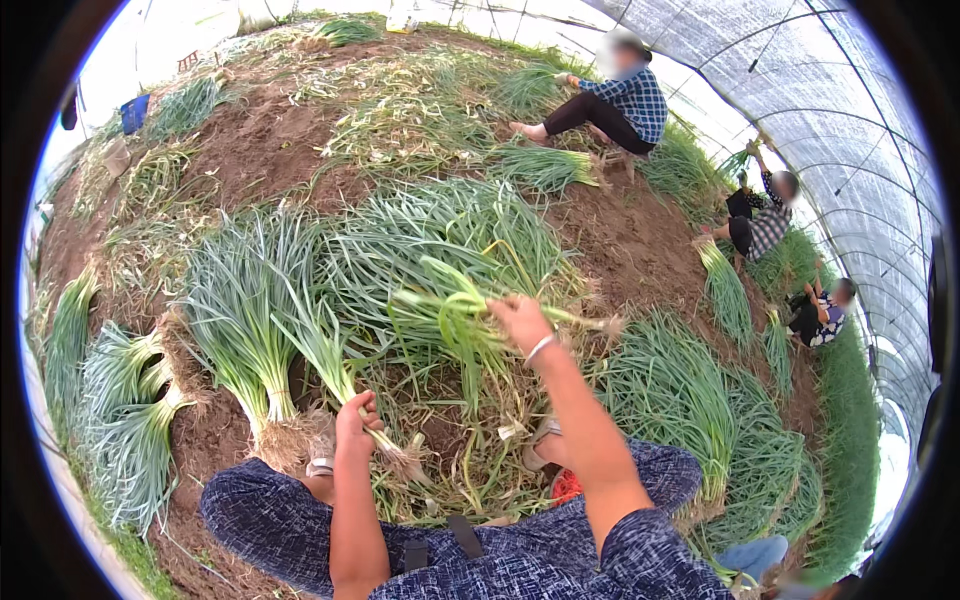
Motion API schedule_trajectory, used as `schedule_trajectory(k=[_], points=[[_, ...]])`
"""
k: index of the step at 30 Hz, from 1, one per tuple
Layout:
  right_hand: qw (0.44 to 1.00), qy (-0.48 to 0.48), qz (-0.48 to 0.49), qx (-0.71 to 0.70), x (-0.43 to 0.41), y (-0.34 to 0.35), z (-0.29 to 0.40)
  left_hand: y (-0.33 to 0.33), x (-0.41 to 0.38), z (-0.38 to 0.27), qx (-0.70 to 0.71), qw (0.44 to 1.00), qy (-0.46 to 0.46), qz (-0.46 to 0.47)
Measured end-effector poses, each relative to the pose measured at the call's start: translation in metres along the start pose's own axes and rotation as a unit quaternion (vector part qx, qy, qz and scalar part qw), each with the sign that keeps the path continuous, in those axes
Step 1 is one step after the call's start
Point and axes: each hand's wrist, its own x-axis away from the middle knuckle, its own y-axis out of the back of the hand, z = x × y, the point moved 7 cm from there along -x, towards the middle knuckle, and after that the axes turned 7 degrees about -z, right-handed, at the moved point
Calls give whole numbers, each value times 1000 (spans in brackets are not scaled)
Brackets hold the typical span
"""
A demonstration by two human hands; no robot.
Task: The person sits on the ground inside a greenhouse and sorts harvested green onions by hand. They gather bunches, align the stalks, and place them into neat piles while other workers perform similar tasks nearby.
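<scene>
My left hand (358, 424) is closed around a few long green allium stalks (337, 379), perhaps green garlic. Their leaves point up and away, and their roots hang toward my lap. My right hand (521, 322) grips a yellowish-green stalk with limp leaves (469, 304), blurred by motion, its root end sticking out to the right. Left of my left hand stand bundles of allium (277, 375), gathered tight near the roots. Beyond both hands spreads a wide heap of loose allium plants (442, 232).
More bundles (142, 412) lie at left, and a pile (667, 397) at right. Discarded leaves (465, 487) litter the soil between my feet, beside something red (566, 486). A person (622, 97) sits ahead; two others sit at right under the plastic tunnel (825, 112).
</scene>
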Motion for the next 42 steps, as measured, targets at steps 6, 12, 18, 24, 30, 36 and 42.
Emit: schedule_trajectory(k=[6, 12, 18, 24, 30, 36, 42], points=[[992, 47, 15, -113, 52, -115, -141, -24, 18, 67, -36, 988, 116, 93], [983, 177, -31, 42, 110, -120, -128, -20, 19, 67, -46, 998, 40, 4], [925, 49, 85, 367, 81, -64, -215, -31, 26, 10, 41, 998, -27, 49], [990, 58, 99, 83, 95, -83, -128, -27, 30, 50, -99, 994, -11, 40], [837, -271, 152, -451, 121, -88, -109, -20, 26, 42, -8, 998, 26, 60], [657, 238, -69, -712, 111, 170, 51, -12, 4, 38, 138, 986, 63, 71], [811, 360, -378, -262, 98, 134, 158, -31, 4, 68, 95, 988, 62, 101]])
